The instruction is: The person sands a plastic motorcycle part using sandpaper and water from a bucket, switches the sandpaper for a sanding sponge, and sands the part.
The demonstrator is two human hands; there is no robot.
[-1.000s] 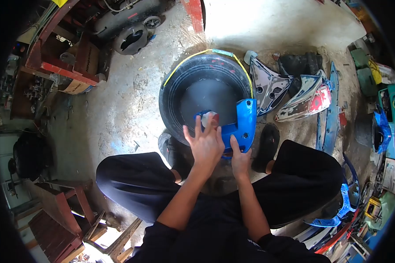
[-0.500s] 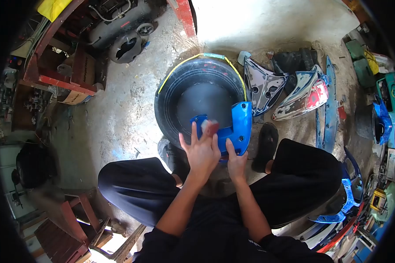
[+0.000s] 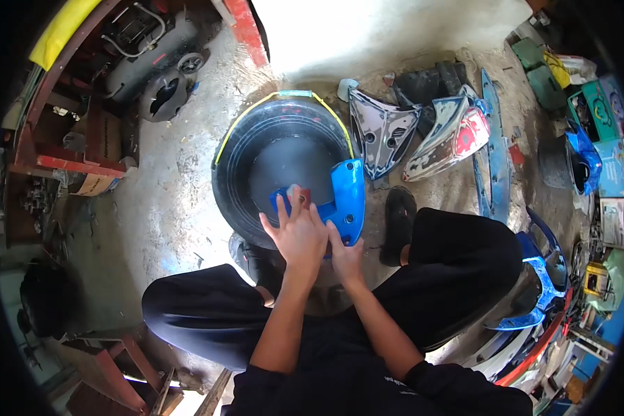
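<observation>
A glossy blue plastic fairing panel (image 3: pixel 349 187) with several small holes rests over the near right rim of a black bucket (image 3: pixel 230 149). My right hand (image 3: pixel 347 260) grips the panel's near edge, thumb on top and the other fingers hidden beneath. My left hand (image 3: pixel 298 232) presses a small red piece of sandpaper (image 3: pixel 305 197) against the panel's lower left arm, fingers partly spread above it. Cloudy grey water (image 3: pixel 288 163) shows inside the bucket. Its yellow handle (image 3: pixel 246 116) lies back along the far rim.
Sanded fairing pieces (image 3: pixel 385 128) and a red-and-white panel (image 3: pixel 457 139) lie right of the bucket. More blue panels (image 3: pixel 551 298) sit at far right. A red metal frame (image 3: pixel 69 163) stands at left, with a compressor (image 3: pixel 152 62) behind it. My shoes (image 3: pixel 399 218) flank the bucket.
The whole view has shifted, so the bucket and panel appear further left. My left hand has moved slightly on the panel with the sandpaper. My right hand keeps its grip.
</observation>
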